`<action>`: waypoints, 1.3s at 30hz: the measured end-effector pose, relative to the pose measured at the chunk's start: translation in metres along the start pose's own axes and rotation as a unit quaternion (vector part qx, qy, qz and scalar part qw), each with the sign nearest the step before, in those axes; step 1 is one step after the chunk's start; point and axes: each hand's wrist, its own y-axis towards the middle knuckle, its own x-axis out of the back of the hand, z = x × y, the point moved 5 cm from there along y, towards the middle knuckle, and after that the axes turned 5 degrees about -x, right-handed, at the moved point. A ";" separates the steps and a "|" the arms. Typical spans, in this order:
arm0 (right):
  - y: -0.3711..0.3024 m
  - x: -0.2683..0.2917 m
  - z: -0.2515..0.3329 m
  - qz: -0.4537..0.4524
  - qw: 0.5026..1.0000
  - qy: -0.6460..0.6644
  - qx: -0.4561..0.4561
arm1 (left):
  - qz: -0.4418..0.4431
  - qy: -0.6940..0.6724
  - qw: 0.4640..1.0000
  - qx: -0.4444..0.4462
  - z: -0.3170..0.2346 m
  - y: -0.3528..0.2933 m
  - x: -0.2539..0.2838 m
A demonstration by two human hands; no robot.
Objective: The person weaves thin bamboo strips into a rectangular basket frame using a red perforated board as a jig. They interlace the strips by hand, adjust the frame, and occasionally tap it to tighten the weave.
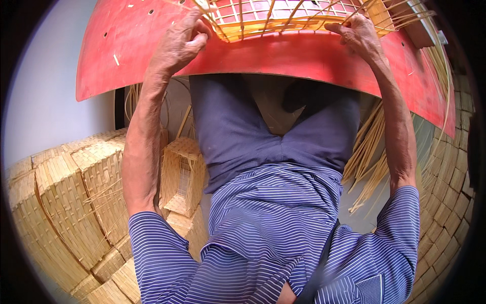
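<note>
An open lattice of bamboo strips, with a denser yellow band along its near side, lies at the far edge of the red board. My left hand is at its left corner, fingers curled against a strip there. At the right end of the yellow band my right hand is bent over, its fingers closed on the strips and one finger stretched left along the band. The fingertips of both hands are partly hidden. Loose strip ends stick out past the right hand.
Woven bamboo baskets are stacked at the left, with a smaller open one beside my leg. Bundled bamboo strips lie under the board at the right. More stacked weave lines the right side. A pale wall stands left.
</note>
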 end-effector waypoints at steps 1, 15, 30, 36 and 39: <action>0.000 -0.002 -0.001 0.000 1.000 -0.009 0.002 | -0.008 0.055 0.998 -0.014 0.002 0.000 -0.002; -0.002 0.002 0.009 0.021 0.998 0.004 -0.052 | -0.096 0.055 0.993 -0.046 0.011 -0.010 -0.024; 0.000 0.005 0.007 0.003 0.999 -0.004 -0.046 | -0.041 0.127 0.990 -0.050 0.021 0.001 -0.014; -0.002 0.004 0.009 0.003 0.999 -0.005 -0.046 | -0.049 0.151 0.987 -0.031 0.025 -0.003 -0.018; -0.002 0.005 0.008 0.000 0.999 -0.004 -0.048 | -0.099 0.084 0.989 -0.065 0.011 -0.006 -0.024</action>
